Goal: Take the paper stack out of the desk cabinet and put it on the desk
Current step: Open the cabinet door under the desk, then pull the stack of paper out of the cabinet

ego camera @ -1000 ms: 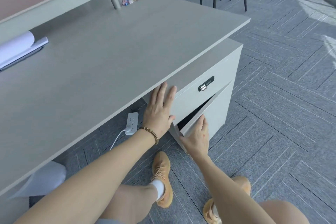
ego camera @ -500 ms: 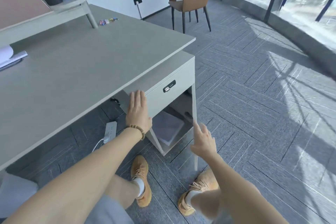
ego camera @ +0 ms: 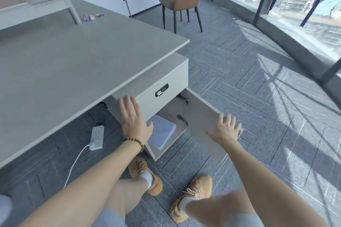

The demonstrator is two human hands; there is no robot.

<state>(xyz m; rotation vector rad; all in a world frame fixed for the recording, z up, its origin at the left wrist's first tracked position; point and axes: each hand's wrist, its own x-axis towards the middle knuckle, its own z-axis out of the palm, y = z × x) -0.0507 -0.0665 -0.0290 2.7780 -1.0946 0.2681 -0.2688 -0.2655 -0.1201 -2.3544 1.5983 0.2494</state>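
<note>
Swung wide since half a second ago, the cabinet door [ego camera: 201, 116] now stands fully open with the right hand [ego camera: 226, 131] spread flat at its outer edge, fingers apart and gripping nothing. Further in, the left hand [ego camera: 133, 118] rests open-palmed on the cabinet [ego camera: 166, 83] front, beside the white paper stack [ego camera: 162, 132] lying flat on the cabinet floor. Such a ream is likely heavy and floppy, best lifted with fingers under opposite edges, then raised to the desk [ego camera: 83, 64].
</note>
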